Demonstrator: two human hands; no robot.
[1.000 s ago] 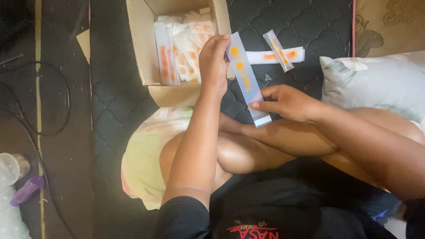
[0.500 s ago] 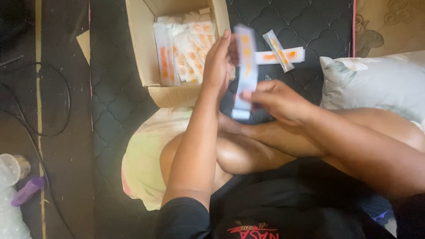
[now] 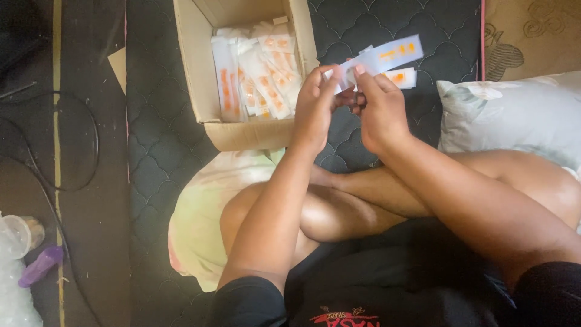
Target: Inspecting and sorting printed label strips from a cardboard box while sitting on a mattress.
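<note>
- Head view: left hand (image 3: 315, 106) and right hand (image 3: 378, 112) both pinch one long flat white packet with orange marks (image 3: 381, 59), held above the dark quilted mattress (image 3: 163, 145), just right of the open brown cardboard box (image 3: 196, 72).
- Each grip is clamped on the packet's left end only.
- Risk: the free end droops; it could slip onto the similar white-orange packet (image 3: 402, 77) below.
</note>
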